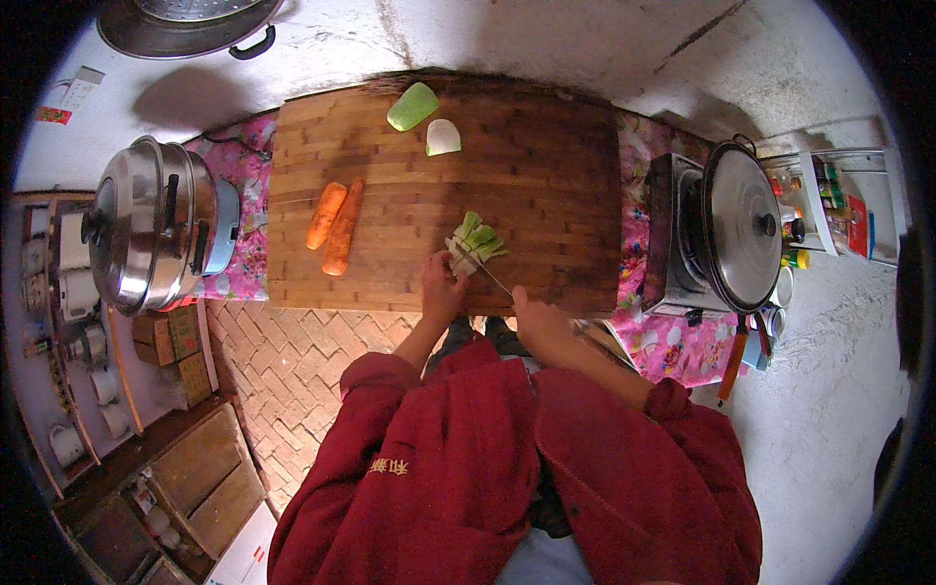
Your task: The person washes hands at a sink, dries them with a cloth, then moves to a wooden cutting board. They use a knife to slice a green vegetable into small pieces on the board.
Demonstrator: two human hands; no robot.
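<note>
On the near part of the wooden cutting board (546,185) lies a heap of cut pale-green vegetable pieces (478,237). The fingers of my left hand (444,291) are curled against its near left side, holding it. My right hand (538,324) is closed round the handle of a kitchen knife (492,277), whose blade slants up and left into the heap. Two peeled carrots (327,216) lie side by side at the board's left. Near the far edge are a green radish piece (412,106) and another piece with a whitish face (443,138).
A steel steamer pot (146,224) stands left of the board. To the right, a lidded pan (743,226) sits on a stove (673,234). A pink floral cloth (682,346) shows at both sides. Shelves (73,341) line the left. A rack (848,210) holds jars at right.
</note>
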